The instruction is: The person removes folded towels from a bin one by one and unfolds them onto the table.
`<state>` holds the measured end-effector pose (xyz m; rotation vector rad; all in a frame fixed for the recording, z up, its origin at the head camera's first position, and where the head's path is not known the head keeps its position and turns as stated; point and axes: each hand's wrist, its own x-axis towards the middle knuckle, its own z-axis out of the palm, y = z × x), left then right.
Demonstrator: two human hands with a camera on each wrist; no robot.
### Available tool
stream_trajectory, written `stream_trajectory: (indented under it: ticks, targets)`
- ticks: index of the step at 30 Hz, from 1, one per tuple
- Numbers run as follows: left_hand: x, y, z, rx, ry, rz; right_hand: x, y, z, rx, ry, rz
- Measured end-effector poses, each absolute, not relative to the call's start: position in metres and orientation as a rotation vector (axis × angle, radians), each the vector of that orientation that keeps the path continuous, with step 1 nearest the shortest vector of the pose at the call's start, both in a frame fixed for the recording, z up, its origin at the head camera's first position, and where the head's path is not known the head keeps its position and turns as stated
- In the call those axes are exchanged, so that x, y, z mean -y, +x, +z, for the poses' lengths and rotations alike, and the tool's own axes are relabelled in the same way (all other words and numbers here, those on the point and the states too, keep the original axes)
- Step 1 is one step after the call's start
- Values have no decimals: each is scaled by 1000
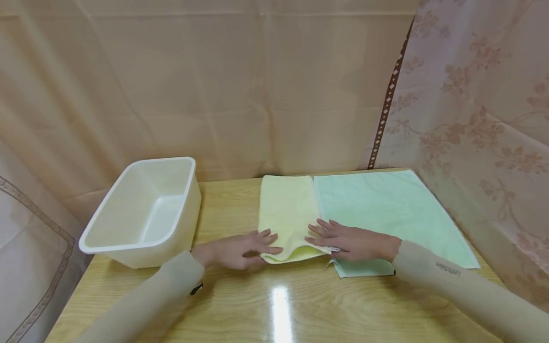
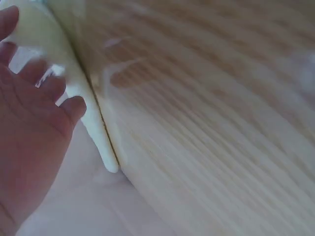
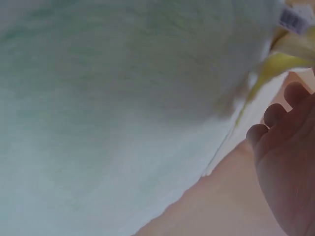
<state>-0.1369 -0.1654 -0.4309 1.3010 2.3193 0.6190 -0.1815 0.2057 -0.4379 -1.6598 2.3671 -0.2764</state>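
A pale yellow towel (image 1: 287, 205), folded into a narrow rectangle, lies on the table in the head view. Its near edge bulges up in a small open fold between my hands. At the near left corner my left hand (image 1: 233, 251) rests with fingers spread loosely over the cloth. On the near right corner lie the extended fingers of my right hand (image 1: 351, 240), beside a small white label (image 1: 334, 249). A mint green towel (image 1: 377, 200) is spread flat to the right, partly beneath my right hand. In the right wrist view, the label (image 3: 293, 20) shows a barcode.
A white plastic basin (image 1: 180, 224) stands at the left of the wooden table (image 1: 231, 305), with its inside visible. Beige curtain cloth (image 1: 223, 85) hangs behind the table, and a flower-patterned cloth (image 1: 480, 119) hangs along the right side.
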Motion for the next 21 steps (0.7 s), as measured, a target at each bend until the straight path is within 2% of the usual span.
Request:
stream_trajectory:
  ticks: [4,9,15,21]
  targets:
    - [169,-128,-432,-2339,1337,453,-210,-176,-442,-2361,-1806,-185]
    - [168,-125,-434,-2441,1275,430,-208,-172,-441,-2382,-1838,-178]
    - [155,-130,-440,-2582,1183,328,-194,-173,-440,-2433,-1699,-209]
    - [143,-120,-443,-2550,1131,163,-189,-174,-448,-2397,-1601,-140]
